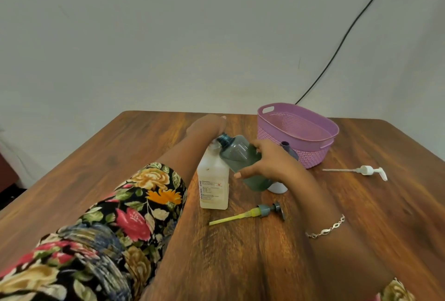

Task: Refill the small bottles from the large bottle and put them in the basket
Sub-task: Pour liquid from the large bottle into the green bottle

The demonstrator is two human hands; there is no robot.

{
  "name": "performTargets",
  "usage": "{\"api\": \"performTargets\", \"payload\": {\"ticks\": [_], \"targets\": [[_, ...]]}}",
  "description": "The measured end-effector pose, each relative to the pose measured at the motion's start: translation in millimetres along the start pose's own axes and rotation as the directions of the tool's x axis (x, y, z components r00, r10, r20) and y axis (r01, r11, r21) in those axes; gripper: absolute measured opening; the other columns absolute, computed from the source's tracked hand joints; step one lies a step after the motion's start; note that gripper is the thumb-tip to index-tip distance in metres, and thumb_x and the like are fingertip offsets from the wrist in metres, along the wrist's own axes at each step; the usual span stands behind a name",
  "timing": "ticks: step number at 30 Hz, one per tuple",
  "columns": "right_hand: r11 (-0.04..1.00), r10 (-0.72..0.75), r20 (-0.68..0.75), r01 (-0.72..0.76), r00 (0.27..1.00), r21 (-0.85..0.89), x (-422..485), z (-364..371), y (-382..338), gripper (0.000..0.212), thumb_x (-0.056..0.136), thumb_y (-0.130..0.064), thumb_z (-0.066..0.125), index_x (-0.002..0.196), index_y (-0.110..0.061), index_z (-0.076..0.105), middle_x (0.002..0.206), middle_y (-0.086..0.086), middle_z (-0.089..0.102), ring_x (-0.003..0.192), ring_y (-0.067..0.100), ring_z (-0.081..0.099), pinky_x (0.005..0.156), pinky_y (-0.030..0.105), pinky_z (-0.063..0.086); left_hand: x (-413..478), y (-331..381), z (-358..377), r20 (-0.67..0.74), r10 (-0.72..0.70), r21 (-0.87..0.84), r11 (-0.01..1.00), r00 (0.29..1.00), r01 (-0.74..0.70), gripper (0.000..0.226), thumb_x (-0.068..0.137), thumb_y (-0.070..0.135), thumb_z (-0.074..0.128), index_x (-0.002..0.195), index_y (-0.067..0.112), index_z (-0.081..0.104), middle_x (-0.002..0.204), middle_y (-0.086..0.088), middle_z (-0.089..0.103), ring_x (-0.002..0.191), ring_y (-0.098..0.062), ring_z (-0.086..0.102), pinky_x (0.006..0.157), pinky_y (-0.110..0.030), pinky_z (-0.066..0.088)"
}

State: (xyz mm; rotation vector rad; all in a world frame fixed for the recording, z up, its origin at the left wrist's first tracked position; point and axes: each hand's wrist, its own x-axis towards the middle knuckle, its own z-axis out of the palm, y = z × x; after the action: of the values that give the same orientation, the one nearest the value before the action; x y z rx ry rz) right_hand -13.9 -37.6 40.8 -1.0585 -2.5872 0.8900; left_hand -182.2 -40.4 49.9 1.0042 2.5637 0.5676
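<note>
Wood table (pixel 361 228): brown grain, holds everything; both forearms reach in over it.
Basket (pixel 313 156): pink-purple plastic, far right of table. No bottle shows in the part of the inside I can see; near inner side is hidden by its wall.
Labelled bottle (pixel 213 180): whitish, upright, centre of table, pale liquid low down. Prob the large one, not certain.
Green bottle (pixel 237 153): grey-green, see-through, off the table and tilted, open neck up-left just beside the labelled bottle's top. Liquid level: can't tell.
Purple bottle (pixel 290 150): dark, neck open, stands betw the R hand (pixel 269 158) and the basket, mostly hidden.
White item (pixel 278 188): rounded, under the R wrist, on the table. Maybe another small bottle, too hidden to say.
Grey pump (pixel 262 210): yellow tube, lies flat near the labelled bottle's base.
White pump (pixel 367 170): lies flat, right side, near the basket.
Done: pumps off two bottles, necks open.
Left: filling looks unfinished or just underway; then pumps back on, then every small bottle into the basket. Early-to-mid stage, my guess.
R hand grip: fingers and thumb wrapped round the green bottle's body, carrying it at a tilt.
L hand (pixel 207 126): over the labelled bottle's top, fingers dropping behind the neck. Blurred, so gripping or only resting can't be told.
</note>
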Motion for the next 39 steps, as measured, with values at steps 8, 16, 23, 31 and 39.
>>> {"api": "performTargets", "payload": {"ticks": [8, 16, 23, 31, 39], "targets": [[1.0, -0.021, -0.027, 0.022, 0.999, 0.018, 0.5, -8.7, 0.0, 0.076, 0.07, -0.032, 0.079, 0.134, -0.011, 0.043, 0.129, 0.006, 0.051, 0.109, 0.019, 0.049, 0.085, 0.029, 0.044, -20.1, 16.0, -22.5, 0.116, 0.013, -0.182, 0.983, 0.993, 0.009, 0.069, 0.098, 0.052, 0.011, 0.14, 0.0, 0.031, 0.137, -0.027, 0.04, 0.113, -0.044, 0.05, 0.067, -0.041, 0.041], [1.0, 0.005, -0.018, -0.005, 1.0, 0.013, 3.2, 0.5, 6.3, 0.078, 0.069, -0.032, 0.08, 0.134, -0.012, 0.042, 0.129, 0.006, 0.049, 0.111, 0.019, 0.048, 0.086, 0.03, 0.045, 3.2, -0.8, 2.9, -0.129, 0.041, 0.171, 0.985, 0.991, -0.018, 0.073, 0.095, 0.056, 0.009, 0.13, 0.006, 0.049, 0.13, -0.018, 0.052, 0.12, -0.034, 0.047, 0.099, -0.047, 0.037], [0.998, 0.007, -0.015, -0.006, 1.0, 0.062, 1.7, -6.2, 3.7, 0.077, 0.07, -0.03, 0.079, 0.135, -0.012, 0.041, 0.129, 0.006, 0.05, 0.106, 0.018, 0.048, 0.082, 0.028, 0.043, -5.2, 11.6, -10.2, -0.04, 0.093, -0.025, 0.995, 0.995, -0.094, 0.07, 0.098, 0.052, 0.015, 0.134, -0.002, 0.041, 0.133, -0.019, 0.049, 0.114, -0.033, 0.052, 0.089, -0.037, 0.042], [0.999, -0.004, -0.005, 0.004, 1.0, 0.043, 3.5, -0.9, 8.2, 0.072, 0.07, -0.028, 0.079, 0.131, -0.012, 0.045, 0.124, 0.005, 0.051, 0.098, 0.012, 0.044, 0.082, 0.026, 0.043, 0.4, 2.5, -3.0, 0.047, 0.047, 0.002, 0.999, 0.998, -0.047, 0.07, 0.098, 0.052, 0.01, 0.138, 0.002, 0.037, 0.136, -0.022, 0.046, 0.116, -0.031, 0.05, 0.098, -0.04, 0.038], [0.997, -0.006, -0.028, 0.008, 1.0, 0.078, 1.3, -0.9, 12.6, 0.073, 0.07, -0.027, 0.079, 0.132, -0.013, 0.044, 0.128, 0.005, 0.05, 0.101, 0.014, 0.045, 0.081, 0.026, 0.043, -3.8, 5.4, -5.7, 0.008, 0.064, 0.008, 0.998, 0.998, -0.064, 0.072, 0.097, 0.053, 0.012, 0.127, -0.003, 0.046, 0.115, -0.021, 0.059, 0.088, -0.028, 0.054, 0.077, -0.035, 0.043]]}}
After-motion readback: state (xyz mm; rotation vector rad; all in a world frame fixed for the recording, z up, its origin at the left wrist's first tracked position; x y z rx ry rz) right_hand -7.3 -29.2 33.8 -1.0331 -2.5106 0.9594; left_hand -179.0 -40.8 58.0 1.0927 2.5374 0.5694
